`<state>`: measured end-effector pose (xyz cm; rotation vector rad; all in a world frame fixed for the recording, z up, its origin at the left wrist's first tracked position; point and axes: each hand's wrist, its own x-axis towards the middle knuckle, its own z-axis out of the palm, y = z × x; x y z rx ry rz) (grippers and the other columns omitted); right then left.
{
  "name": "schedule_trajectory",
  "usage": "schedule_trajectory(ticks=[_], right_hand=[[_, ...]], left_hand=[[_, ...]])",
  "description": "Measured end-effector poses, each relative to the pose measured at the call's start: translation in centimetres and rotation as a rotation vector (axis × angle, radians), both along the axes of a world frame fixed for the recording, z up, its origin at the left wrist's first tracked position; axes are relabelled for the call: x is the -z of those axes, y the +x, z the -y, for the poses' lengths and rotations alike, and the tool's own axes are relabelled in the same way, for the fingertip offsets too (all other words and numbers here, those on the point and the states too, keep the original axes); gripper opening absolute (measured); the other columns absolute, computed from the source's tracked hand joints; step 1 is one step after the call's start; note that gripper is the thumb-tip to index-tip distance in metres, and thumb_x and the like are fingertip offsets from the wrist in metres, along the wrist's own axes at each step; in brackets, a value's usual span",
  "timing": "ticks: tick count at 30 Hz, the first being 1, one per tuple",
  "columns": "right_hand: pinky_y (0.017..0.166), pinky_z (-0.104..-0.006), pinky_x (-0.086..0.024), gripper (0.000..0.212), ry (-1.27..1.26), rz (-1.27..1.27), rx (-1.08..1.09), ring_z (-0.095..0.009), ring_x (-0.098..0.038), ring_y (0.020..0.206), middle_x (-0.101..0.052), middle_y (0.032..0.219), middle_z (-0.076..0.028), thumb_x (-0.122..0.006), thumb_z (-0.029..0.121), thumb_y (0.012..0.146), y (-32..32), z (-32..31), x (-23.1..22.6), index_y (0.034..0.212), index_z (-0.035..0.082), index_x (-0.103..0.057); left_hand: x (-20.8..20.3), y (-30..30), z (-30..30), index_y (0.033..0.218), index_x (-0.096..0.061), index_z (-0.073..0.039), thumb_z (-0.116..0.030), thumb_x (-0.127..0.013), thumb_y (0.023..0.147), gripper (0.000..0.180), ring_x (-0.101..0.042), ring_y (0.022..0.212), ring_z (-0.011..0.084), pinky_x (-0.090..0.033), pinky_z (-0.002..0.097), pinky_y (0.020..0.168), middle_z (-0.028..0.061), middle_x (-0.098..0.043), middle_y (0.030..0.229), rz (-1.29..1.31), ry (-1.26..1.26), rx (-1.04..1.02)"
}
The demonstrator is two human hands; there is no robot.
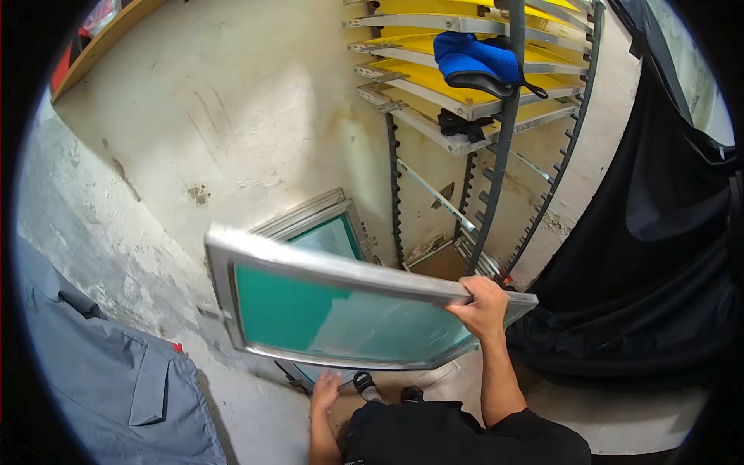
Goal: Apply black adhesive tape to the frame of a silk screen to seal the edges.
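Note:
A large aluminium-framed mesh screen [333, 316], partly coated green, is tilted in front of me. My right hand [482, 306] is closed around its upper metal bar near the right end. Just under the lower bar is my left hand [325, 391], fingers stretched up toward the edge; whether they touch it is unclear. Behind the held screen, more framed screens [341, 232] with green mesh lean against the wall, mostly hidden by it. Part of another frame shows below it, beside my left hand.
A dark notched rack [505, 139] stands ahead, holding several yellow-mesh frames [411, 76]. A blue and black cloth item [477, 62] hangs on its post. Black curtain [643, 225] drapes at right. A grey garment [116, 364] hangs at left, below a wooden shelf edge [105, 53].

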<state>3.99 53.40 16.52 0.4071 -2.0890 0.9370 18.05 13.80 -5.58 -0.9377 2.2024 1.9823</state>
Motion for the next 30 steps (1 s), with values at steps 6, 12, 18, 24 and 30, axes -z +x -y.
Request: schedule_trajectory(ticks=[6, 12, 18, 24, 30], right_hand=[[0.069, -0.0387, -0.044, 0.034, 0.463, 0.007, -0.083, -0.023, -0.06, 0.079, -0.055, 0.078, -0.001, -0.085, 0.026, 0.059, 0.5, 1.3, 0.3, 0.079, 0.016, -0.06], [0.07, -0.0347, -0.043, 0.014, 0.737, -0.07, -0.153, -0.019, -0.061, 0.08, -0.057, 0.078, 0.0, -0.073, 0.018, 0.072, 0.4, 3.8, -0.8, 0.078, 0.017, -0.06], [0.072, -0.0352, -0.044, 0.008, 0.79, -0.08, -0.241, -0.019, -0.062, 0.081, -0.059, 0.077, -0.001, -0.067, 0.018, 0.079, 0.8, 4.0, -2.1, 0.079, 0.015, -0.061], [0.071, -0.0333, -0.045, 0.006, 0.839, -0.114, -0.344, -0.017, -0.061, 0.08, -0.058, 0.077, 0.002, -0.066, 0.02, 0.08, 1.4, 5.3, -2.4, 0.079, 0.017, -0.061], [0.075, -0.0335, -0.045, 0.005, 0.902, -0.165, -0.466, -0.018, -0.064, 0.085, -0.064, 0.081, 0.001, -0.064, 0.021, 0.084, 1.6, 7.5, -3.9, 0.084, 0.017, -0.066]], left_hand=[[-12.6, 2.1, -3.8, 0.13, -0.064, 0.004, -0.012, -0.077, 0.093, 0.043, -0.071, 0.1, 0.0152, -0.056, 0.0266, 0.09, 0.0137, -0.075, 0.109, -0.351, -0.021, 0.316], [-21.5, -1.8, -7.8, 0.125, -0.064, -0.004, -0.029, -0.091, 0.069, 0.067, -0.059, 0.117, 0.0407, -0.046, 0.048, 0.101, 0.0158, -0.067, 0.116, -0.717, -1.078, 0.322], [-16.7, -2.8, -8.1, 0.102, -0.069, -0.009, -0.016, -0.077, 0.073, 0.03, -0.071, 0.08, 0.0346, -0.055, 0.0439, 0.068, 0.0116, -0.072, 0.09, -0.588, -1.033, 0.381], [-16.1, -0.1, -6.9, 0.099, -0.065, -0.009, -0.016, -0.078, 0.073, 0.03, -0.07, 0.079, 0.0381, -0.054, 0.0469, 0.068, 0.0145, -0.071, 0.088, -0.411, -0.91, 0.401], [-19.1, 1.9, -6.0, 0.095, -0.056, -0.005, -0.021, -0.081, 0.077, 0.035, -0.068, 0.079, 0.0414, -0.052, 0.05, 0.066, 0.0176, -0.069, 0.085, -0.337, -1.148, 0.557]])
